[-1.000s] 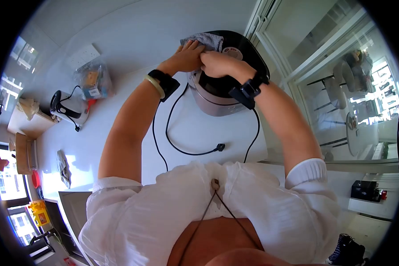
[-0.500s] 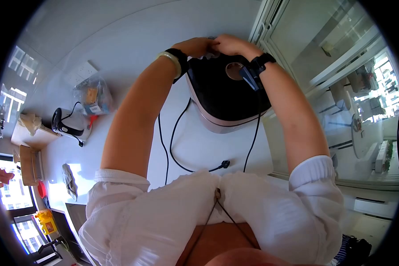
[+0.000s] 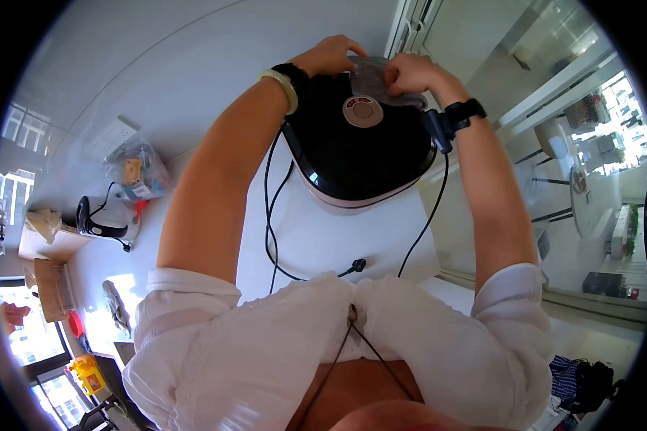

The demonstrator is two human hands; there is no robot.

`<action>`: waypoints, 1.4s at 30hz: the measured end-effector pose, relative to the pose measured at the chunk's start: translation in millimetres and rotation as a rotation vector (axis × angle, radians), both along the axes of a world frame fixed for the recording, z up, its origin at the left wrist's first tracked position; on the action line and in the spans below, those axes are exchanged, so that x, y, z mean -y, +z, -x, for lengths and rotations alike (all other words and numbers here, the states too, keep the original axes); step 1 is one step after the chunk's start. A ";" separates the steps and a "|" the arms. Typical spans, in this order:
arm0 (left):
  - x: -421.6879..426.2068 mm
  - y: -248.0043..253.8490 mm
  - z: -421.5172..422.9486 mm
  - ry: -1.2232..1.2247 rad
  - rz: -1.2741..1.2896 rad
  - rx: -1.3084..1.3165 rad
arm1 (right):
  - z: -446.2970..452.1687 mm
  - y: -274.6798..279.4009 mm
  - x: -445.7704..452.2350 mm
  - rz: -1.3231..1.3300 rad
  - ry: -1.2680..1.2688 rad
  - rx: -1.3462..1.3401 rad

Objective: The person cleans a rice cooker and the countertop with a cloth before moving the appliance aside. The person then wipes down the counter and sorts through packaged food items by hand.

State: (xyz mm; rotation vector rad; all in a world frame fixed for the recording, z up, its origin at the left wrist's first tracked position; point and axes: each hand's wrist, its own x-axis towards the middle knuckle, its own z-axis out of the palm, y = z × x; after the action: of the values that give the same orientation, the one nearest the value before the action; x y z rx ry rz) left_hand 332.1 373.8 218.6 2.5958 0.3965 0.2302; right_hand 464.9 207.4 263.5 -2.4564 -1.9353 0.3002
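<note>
A rounded appliance (image 3: 366,161) with a glossy black lid and a pinkish body stands on the white counter. On the far part of its lid lies a grey cloth (image 3: 371,77), just behind a round control panel (image 3: 363,112). My right hand (image 3: 412,73) has its fingers curled closed on the cloth's right part. At the cloth's upper left is my left hand (image 3: 334,55), fingers apart, with the fingertips near the cloth's edge. A black cord (image 3: 284,267) with a plug (image 3: 358,266) lies in front of the appliance.
On the left are a white and black kettle (image 3: 106,217), a plastic bag of items (image 3: 142,172), a wall socket (image 3: 111,136) and another cloth (image 3: 115,307). A framed glass partition (image 3: 474,72) rises close on the right of the appliance.
My hands, together half a second ago, have moved apart. The cloth now shows spread over the far part of the lid, with my right hand farther right.
</note>
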 end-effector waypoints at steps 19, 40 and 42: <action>109.5 25.7 10.2 -0.347 -0.640 -0.257 | -2.8 -79.8 57.0 -0.200 0.205 -0.005; 225.4 -12.3 155.3 -0.162 -0.904 0.090 | 129.9 -99.2 167.5 -0.567 0.072 0.163; 227.2 -13.5 168.8 -0.120 -0.926 0.100 | 144.2 -98.7 165.6 -0.594 0.090 0.157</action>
State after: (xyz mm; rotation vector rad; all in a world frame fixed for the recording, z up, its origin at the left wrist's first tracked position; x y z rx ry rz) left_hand 163.3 146.7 205.1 3.4694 0.0902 0.6170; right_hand 320.7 41.9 164.7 -2.0514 -1.8379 -0.4237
